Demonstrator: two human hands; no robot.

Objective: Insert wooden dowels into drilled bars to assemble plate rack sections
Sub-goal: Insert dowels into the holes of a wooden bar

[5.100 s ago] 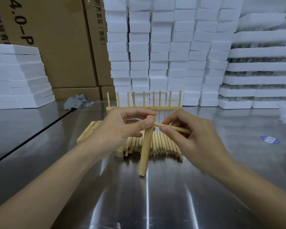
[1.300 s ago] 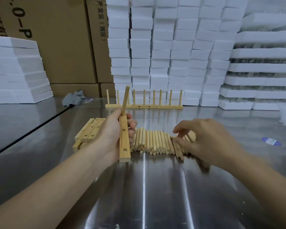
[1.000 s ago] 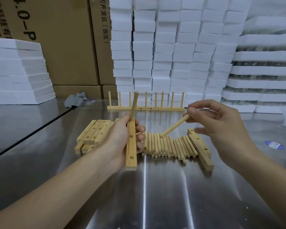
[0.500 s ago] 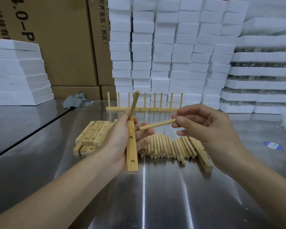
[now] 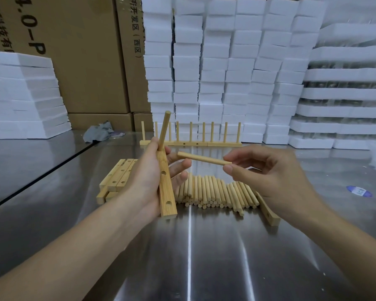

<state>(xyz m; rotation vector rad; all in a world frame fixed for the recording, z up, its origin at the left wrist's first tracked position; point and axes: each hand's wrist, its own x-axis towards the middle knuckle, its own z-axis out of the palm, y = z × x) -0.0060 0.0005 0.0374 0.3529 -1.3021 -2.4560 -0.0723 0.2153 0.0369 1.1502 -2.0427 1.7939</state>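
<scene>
1. Wooden dowels lie side by side in a loose row on the steel counter, in the middle of the head view, just beyond both hands.
2. A drilled bar is held nearly upright above the counter, in front of the left end of that row. Two empty holes show on the face turned to the camera. One seated dowel sticks out of the bar's far end, leaning slightly right.
3. The left hand grips this bar. The palm is on its left side and the fingers curl round it from behind, their tips showing on its right side.
4. The right hand pinches a loose dowel by its right end, between thumb and forefinger. The dowel lies almost level, with its free end pointing at the bar, close to the left fingertips. Whether it touches them cannot be told.
5. Spare bars are stacked flat just left of the row. A single bar lies at its right end, partly hidden by the right hand.
6. A finished rack section, a long base with upright dowels, stands near the far edge.
7. Cardboard boxes stand closed at the back left, their contents hidden. White foam blocks are stacked beside them.
8. A grey cloth and a blue sticker lie on the counter.
</scene>
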